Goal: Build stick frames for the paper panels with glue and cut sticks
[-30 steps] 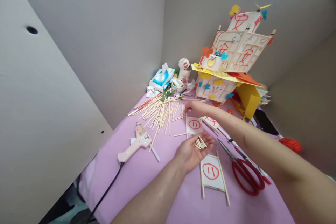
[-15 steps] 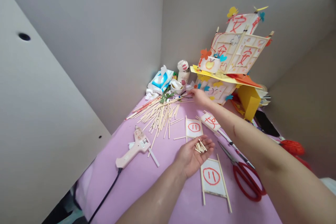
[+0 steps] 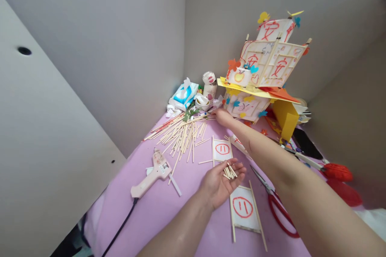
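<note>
My left hand (image 3: 221, 184) is palm up with fingers curled, cupping several short wooden sticks (image 3: 230, 172). It hovers between two small white paper panels framed with sticks, a farther one (image 3: 222, 149) and a nearer one (image 3: 243, 207), each with a red circle drawn on it. My right hand (image 3: 223, 117) reaches to the back of the table, fingertips together beside the far end of a pile of long wooden sticks (image 3: 183, 138). What those fingertips hold, if anything, is too small to make out. A third panel (image 3: 239, 144) lies partly hidden under my right forearm.
A pink glue gun (image 3: 153, 174) with a cord lies at left. Red-handled scissors (image 3: 280, 213) lie beneath my right arm. A decorated paper-and-stick house (image 3: 265, 72) stands at back right. A tissue pack (image 3: 184, 95) and a white bowl (image 3: 202, 103) sit by the wall.
My right hand has shifted slightly left and its forearm now covers more of the third panel. My left hand keeps the short sticks in its palm. The view has tilted a little.
</note>
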